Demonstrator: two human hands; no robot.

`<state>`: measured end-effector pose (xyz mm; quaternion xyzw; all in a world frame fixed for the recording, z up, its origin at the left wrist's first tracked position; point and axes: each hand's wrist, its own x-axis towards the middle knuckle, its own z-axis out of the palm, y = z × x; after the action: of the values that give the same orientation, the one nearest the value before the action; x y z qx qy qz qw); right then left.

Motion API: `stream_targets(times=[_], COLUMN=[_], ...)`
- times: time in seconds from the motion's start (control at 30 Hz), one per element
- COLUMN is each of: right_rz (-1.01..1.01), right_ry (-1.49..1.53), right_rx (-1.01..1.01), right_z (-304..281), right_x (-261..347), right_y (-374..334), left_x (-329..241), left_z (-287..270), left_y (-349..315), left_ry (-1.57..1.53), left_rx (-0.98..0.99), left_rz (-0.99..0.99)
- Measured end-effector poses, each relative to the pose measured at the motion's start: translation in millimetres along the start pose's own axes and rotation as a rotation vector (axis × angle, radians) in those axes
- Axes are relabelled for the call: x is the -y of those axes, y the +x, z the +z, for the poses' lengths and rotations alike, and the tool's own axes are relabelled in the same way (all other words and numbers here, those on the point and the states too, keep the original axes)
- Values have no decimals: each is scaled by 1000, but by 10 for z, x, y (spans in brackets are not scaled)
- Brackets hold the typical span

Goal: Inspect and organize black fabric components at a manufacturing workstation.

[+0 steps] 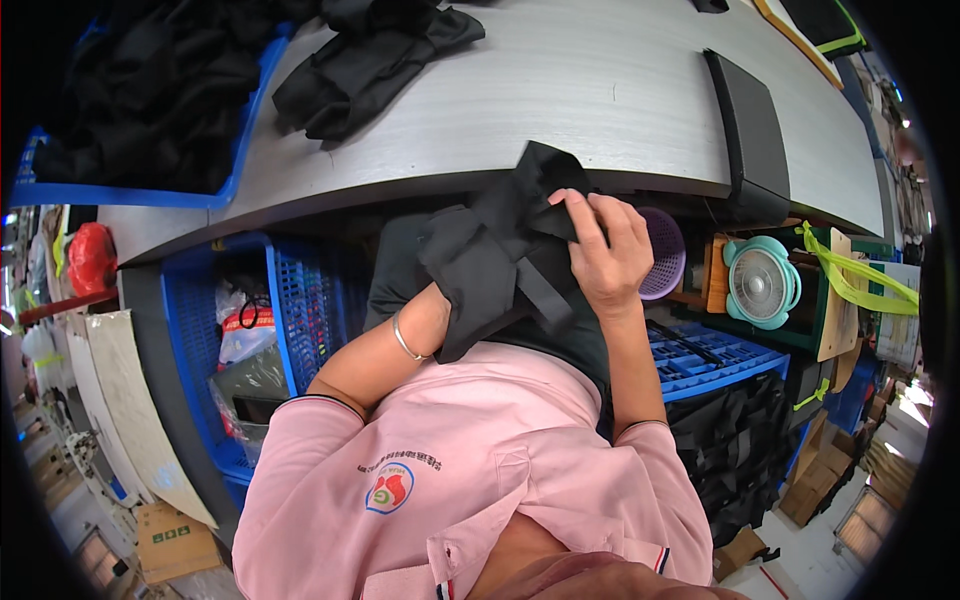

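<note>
Seen from above, a person in a pink polo shirt [450,420] sits at a pale grey table [560,90], handling a black fabric piece [490,285] above the lap, at the table's front edge. The right hand [612,250] has its bent fingers closed on the fabric near its upper end, though the thumb cannot be made out clearly. The left hand is hidden behind or inside the cloth, below a silver bangle [403,338], so whether it grips firmly, loosely or not at all cannot be told. A flat black strip [543,294] slants down across the front of the piece. The likeliest trouble, as a judgement, is a twist or fold being missed: cloth and strip are the same black, and layers overlap where the hands meet. The right hand holds only a small part of the fabric, so a tug could pull it free, and the limp cloth might slump into the lap. The bangle could snag on an edge if the left arm draws back quickly. The upper end overlaps the table's front edge in this view; whether they touch is unclear, but if so, it could catch there. To the right, below table height, are a purple basket [663,255] and a teal fan [762,282]; a loose end swung wide could brush the basket.
</note>
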<state>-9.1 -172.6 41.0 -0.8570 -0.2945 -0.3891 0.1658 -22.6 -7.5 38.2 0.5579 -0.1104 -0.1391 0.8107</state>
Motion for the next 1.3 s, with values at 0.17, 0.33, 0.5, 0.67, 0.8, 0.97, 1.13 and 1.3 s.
stream_targets(times=[0.17, 0.33, 0.5, 0.67, 0.8, 0.97, 1.13, 1.3], right_rz=[469, 407, 699, 665, 830, 1173, 1222, 1537], right_ry=[527, 922, 767, 686, 434, 1092, 1864, 1992], right_rx=[258, 355, 218, -156, -173, -29, -35, -106], right_z=[-182, -650, -471, 273, 107, 199, 466, 436], right_x=[-32, -504, -900, -1261, -1051, -444, -501, -600], right_y=[9, 141, 603, 962, 606, 236, 184, 137], left_x=[391, 560, 153, -54, -223, -331, -363, -233], left_z=[-175, -961, -832, -283, -443, -693, -594, -484], left_y=[26, -14, 101, 318, 189, 782, 1058, 1097], left_ry=[114, 294, 443, 61, 144, -5, -402, -718], left_rx=[60, -24, -41, -195, -416, -617, -211, -98], left_rz=[58, 7, -85, 85, -28, 245, -50, -264])
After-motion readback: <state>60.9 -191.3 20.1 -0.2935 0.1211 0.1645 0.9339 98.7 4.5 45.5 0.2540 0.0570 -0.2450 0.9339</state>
